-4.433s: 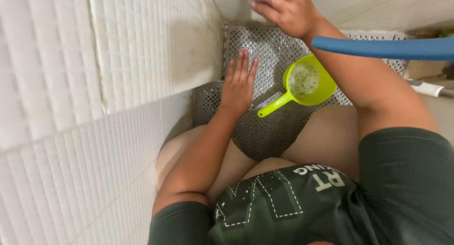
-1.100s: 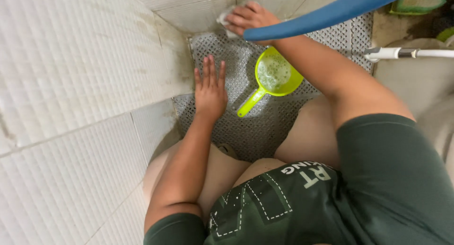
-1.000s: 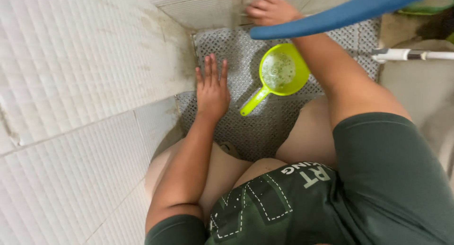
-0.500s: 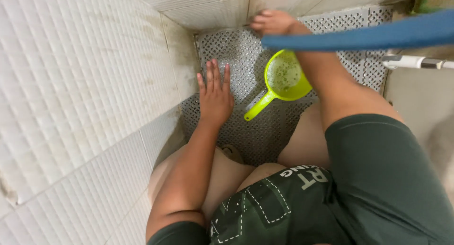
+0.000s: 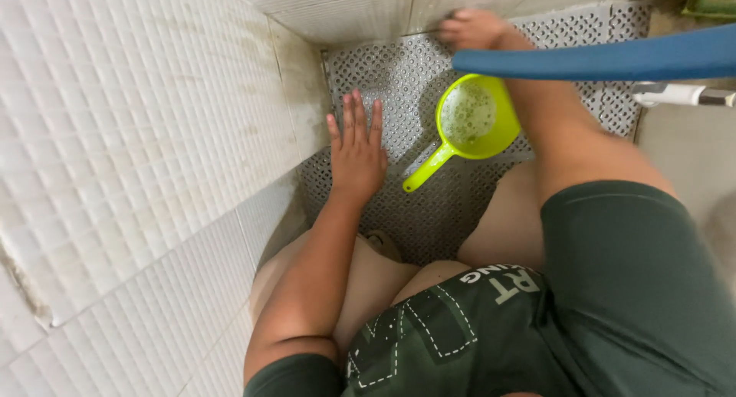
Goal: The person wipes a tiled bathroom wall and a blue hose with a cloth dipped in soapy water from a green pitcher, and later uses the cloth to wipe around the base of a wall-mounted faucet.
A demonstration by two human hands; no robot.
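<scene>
Both hands seen on grey perforated floor mat (image 5: pixel 399 67): left hand (image 5: pixel 357 152) pressed flat, fingers spread, nothing held; right hand (image 5: pixel 471 27) curled at far wall edge, contents not discernible. Lime-green dipper (image 5: pixel 469 121), soapy water inside, set between hands. Mat looks wet; grime left on wall tiles (image 5: pixel 153 129).

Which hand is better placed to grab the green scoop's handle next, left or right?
Left, probably. The left hand lies flat and empty on the perforated mat, right beside the green scoop, whose handle points toward it. The right hand is farther off, pressed at the mat's far edge by the wall.
</scene>
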